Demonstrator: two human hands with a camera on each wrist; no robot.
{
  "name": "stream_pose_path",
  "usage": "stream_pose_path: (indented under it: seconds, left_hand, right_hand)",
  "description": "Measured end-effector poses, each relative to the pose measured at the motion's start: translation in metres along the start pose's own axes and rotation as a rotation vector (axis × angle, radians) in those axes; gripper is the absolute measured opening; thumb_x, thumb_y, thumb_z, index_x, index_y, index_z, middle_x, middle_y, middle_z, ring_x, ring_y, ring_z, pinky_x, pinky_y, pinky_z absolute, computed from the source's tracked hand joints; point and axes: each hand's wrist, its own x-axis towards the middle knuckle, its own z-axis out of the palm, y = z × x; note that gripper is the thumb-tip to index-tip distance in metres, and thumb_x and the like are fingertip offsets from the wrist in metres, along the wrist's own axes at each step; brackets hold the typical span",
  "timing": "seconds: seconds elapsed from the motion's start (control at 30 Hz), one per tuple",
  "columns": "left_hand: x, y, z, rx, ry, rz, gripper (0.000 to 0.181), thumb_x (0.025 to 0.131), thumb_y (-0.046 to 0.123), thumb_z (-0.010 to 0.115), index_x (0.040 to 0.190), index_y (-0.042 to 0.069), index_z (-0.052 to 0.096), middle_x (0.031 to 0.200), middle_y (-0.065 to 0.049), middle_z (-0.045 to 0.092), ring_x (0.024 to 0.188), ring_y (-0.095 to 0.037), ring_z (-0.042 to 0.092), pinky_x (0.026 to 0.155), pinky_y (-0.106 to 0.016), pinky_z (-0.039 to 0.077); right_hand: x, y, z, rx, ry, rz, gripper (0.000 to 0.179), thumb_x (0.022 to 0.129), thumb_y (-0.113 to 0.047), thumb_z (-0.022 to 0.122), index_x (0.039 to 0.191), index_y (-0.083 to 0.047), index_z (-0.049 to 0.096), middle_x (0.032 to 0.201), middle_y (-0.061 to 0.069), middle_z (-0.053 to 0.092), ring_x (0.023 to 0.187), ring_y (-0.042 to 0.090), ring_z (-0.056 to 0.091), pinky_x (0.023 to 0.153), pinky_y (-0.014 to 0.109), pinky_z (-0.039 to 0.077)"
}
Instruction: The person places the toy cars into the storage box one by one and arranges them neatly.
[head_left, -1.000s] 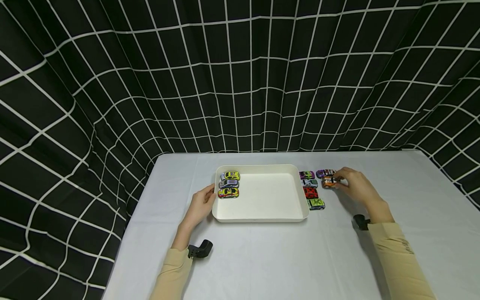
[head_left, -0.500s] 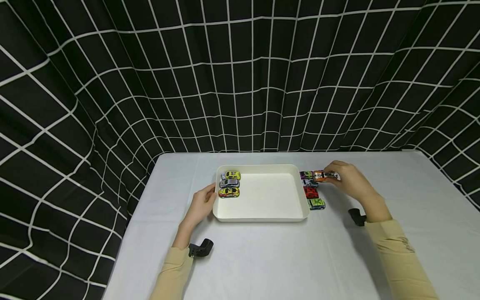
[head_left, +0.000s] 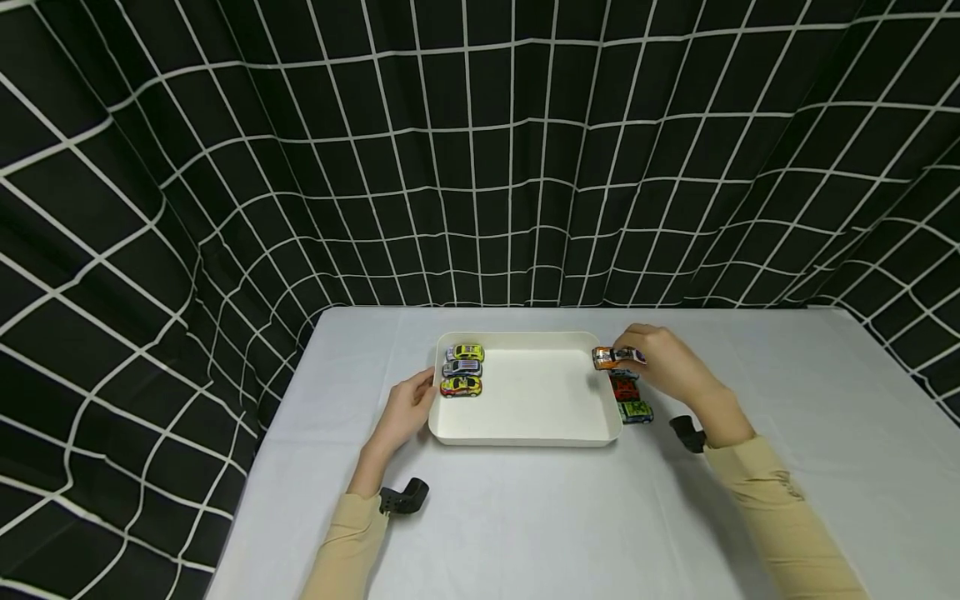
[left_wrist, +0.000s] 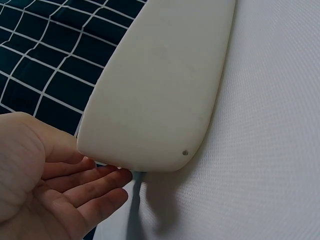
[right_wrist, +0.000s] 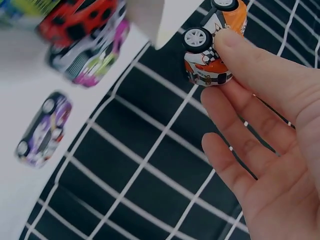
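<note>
My right hand (head_left: 663, 362) pinches an orange-and-white toy car (head_left: 609, 357) between thumb and fingers, above the right wall of a white tray (head_left: 525, 438). The right wrist view shows the thumb on the car's side between its black wheels. My left hand (head_left: 405, 408) rests against the tray's left end, its loosely extended fingers (left_wrist: 107, 197) by the outer wall and its thumb at the rim. Inside the tray, three toy cars line the left side: a yellow one (head_left: 469, 352), a silver one (head_left: 462, 367) and a red-and-yellow one (head_left: 461, 386).
Against the tray's right outer side stand a green toy car (head_left: 637, 412), a red-and-black one (head_left: 625, 389) and others partly hidden by my right hand. A purple car (right_wrist: 45, 129) lies apart on the white table (head_left: 525, 517). A black grid curtain (head_left: 495, 167) hangs behind.
My right hand has lifted the orange-and-white car from the table and carried it left to the tray's right wall. My left hand has stayed at the tray's left end.
</note>
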Motion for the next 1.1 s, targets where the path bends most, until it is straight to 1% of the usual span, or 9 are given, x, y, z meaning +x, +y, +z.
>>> stream_pose_path:
  seconds: [0.1, 0.2, 0.3, 0.33, 0.43, 0.67, 0.8, 0.97, 1.1]
  left_hand:
    - [0.0, 0.0, 0.0, 0.001, -0.004, -0.016, 0.042, 0.093, 0.001, 0.05, 0.131, -0.013, 0.041, 0.121, -0.03, 0.053, 0.109, -0.035, 0.057, 0.089, -0.033, 0.051]
    - [0.0, 0.0, 0.0, 0.003, -0.004, -0.018, 0.042, 0.093, 0.001, 0.05, 0.131, -0.013, 0.041, 0.121, -0.031, 0.053, 0.108, -0.036, 0.057, 0.089, -0.034, 0.051]
    - [-0.001, 0.0, 0.0, 0.006, -0.002, 0.011, 0.041, 0.093, 0.0, 0.048, 0.13, -0.015, 0.042, 0.118, -0.032, 0.054, 0.107, -0.038, 0.057, 0.089, -0.034, 0.051]
    - [-0.001, -0.001, -0.001, 0.02, 0.002, 0.035, 0.04, 0.092, -0.001, 0.048, 0.129, -0.016, 0.042, 0.117, -0.034, 0.054, 0.106, -0.038, 0.058, 0.087, -0.033, 0.052]
    - [-0.002, -0.001, 0.0, 0.021, 0.004, 0.06, 0.04, 0.092, -0.001, 0.047, 0.128, -0.017, 0.042, 0.116, -0.035, 0.054, 0.106, -0.039, 0.057, 0.087, -0.033, 0.052]
    - [0.001, -0.004, 0.001, 0.003, -0.003, 0.011, 0.04, 0.092, -0.002, 0.049, 0.129, -0.015, 0.042, 0.121, -0.032, 0.052, 0.109, -0.038, 0.056, 0.091, -0.035, 0.049]
    - [0.002, -0.003, 0.001, 0.013, 0.004, 0.014, 0.04, 0.092, -0.002, 0.05, 0.129, -0.015, 0.043, 0.12, -0.032, 0.053, 0.109, -0.037, 0.056, 0.09, -0.034, 0.05]
    - [0.001, 0.0, 0.0, 0.016, 0.005, 0.025, 0.039, 0.092, -0.003, 0.05, 0.129, -0.015, 0.043, 0.119, -0.032, 0.054, 0.108, -0.037, 0.057, 0.09, -0.034, 0.05]
    - [0.0, 0.001, -0.001, 0.018, 0.005, 0.031, 0.039, 0.092, -0.004, 0.049, 0.128, -0.016, 0.043, 0.118, -0.033, 0.054, 0.107, -0.037, 0.057, 0.089, -0.035, 0.051]
  right_hand:
    - [0.006, -0.008, 0.005, 0.006, -0.014, -0.019, 0.023, 0.065, 0.005, 0.08, 0.084, -0.002, 0.069, 0.083, 0.008, 0.065, 0.077, 0.022, 0.063, 0.065, 0.033, 0.055]
    - [0.012, -0.017, 0.011, 0.013, -0.022, -0.049, 0.022, 0.065, 0.003, 0.08, 0.083, -0.002, 0.069, 0.081, 0.006, 0.065, 0.075, 0.02, 0.062, 0.064, 0.031, 0.055]
    - [0.019, -0.026, 0.017, 0.029, -0.03, -0.073, 0.019, 0.066, 0.001, 0.08, 0.082, -0.003, 0.069, 0.08, 0.005, 0.064, 0.073, 0.019, 0.062, 0.062, 0.03, 0.054]
    - [0.022, -0.029, 0.019, 0.035, -0.034, -0.082, 0.019, 0.067, 0.0, 0.08, 0.082, -0.002, 0.069, 0.079, 0.005, 0.064, 0.073, 0.019, 0.062, 0.062, 0.03, 0.054]
    - [0.028, -0.037, 0.024, 0.049, -0.053, -0.096, 0.018, 0.067, -0.002, 0.08, 0.082, -0.003, 0.069, 0.079, 0.004, 0.063, 0.073, 0.017, 0.061, 0.062, 0.029, 0.053]
    - [0.045, -0.055, 0.033, 0.025, -0.111, -0.122, 0.017, 0.069, -0.009, 0.08, 0.083, -0.006, 0.07, 0.081, 0.001, 0.063, 0.072, 0.015, 0.061, 0.064, 0.03, 0.053]
    - [0.054, -0.064, 0.037, -0.003, -0.14, -0.142, 0.018, 0.068, -0.012, 0.081, 0.081, -0.007, 0.07, 0.08, 0.001, 0.064, 0.07, 0.015, 0.061, 0.065, 0.032, 0.052]
    - [0.065, -0.074, 0.043, -0.012, -0.182, -0.187, 0.016, 0.069, -0.011, 0.081, 0.078, -0.007, 0.069, 0.076, 0.0, 0.062, 0.065, 0.013, 0.058, 0.062, 0.031, 0.051]
    - [0.072, -0.082, 0.05, -0.034, -0.203, -0.223, 0.015, 0.069, -0.012, 0.081, 0.076, -0.008, 0.068, 0.073, -0.001, 0.061, 0.063, 0.01, 0.055, 0.062, 0.032, 0.051]
